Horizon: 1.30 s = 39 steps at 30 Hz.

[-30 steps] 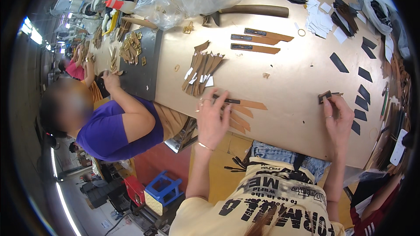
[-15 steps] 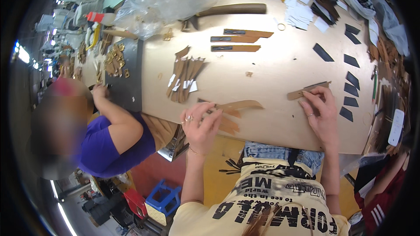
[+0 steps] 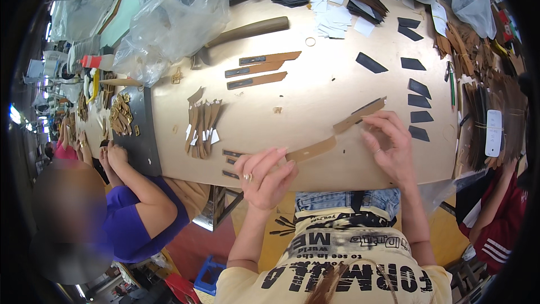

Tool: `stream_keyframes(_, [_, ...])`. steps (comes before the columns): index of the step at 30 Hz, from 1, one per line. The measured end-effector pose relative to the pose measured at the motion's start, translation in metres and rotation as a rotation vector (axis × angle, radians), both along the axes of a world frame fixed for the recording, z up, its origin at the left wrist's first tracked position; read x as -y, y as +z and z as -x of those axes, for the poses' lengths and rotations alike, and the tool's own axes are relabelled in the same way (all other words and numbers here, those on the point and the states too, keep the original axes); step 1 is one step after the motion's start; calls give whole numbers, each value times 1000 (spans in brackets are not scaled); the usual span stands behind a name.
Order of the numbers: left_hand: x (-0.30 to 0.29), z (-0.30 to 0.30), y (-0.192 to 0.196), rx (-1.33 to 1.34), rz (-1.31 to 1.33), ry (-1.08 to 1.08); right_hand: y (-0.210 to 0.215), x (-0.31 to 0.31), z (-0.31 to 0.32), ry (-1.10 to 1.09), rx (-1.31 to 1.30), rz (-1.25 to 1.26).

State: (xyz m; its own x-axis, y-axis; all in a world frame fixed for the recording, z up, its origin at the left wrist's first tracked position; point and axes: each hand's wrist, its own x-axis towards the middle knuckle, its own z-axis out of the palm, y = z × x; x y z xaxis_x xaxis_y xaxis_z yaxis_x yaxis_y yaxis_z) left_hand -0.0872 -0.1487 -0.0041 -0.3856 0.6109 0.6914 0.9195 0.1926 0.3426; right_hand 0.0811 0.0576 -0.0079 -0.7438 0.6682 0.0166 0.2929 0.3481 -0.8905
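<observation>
Bright, even overhead lighting is recorded; soft shadows are cast. Glare is seen on the plastic bags at 11 o'clock. Straight edges are bent toward the dark circular rim. A blurred patch lies at 8 o'clock.
</observation>
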Motion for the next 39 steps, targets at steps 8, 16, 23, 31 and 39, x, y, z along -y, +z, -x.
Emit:
stream_keyframes(8, [10,28,5,721,88,243,5,-7,0,-5,4,-184])
stream_keyframes(16, [30,65,5,281,421,488,-8,-22,1,73,166,-540])
stream_keyframes(23, [-53,-11,-1,344,304,77,-20,-8,4,75,179,-564])
stream_keyframes(31, [-99,-36,-10,597,430,-56,-20,6,3,39,147,-630])
stream_keyframes(39, [-107,-31,-10,820,191,-199,-10,-8,15,-107,38,-3])
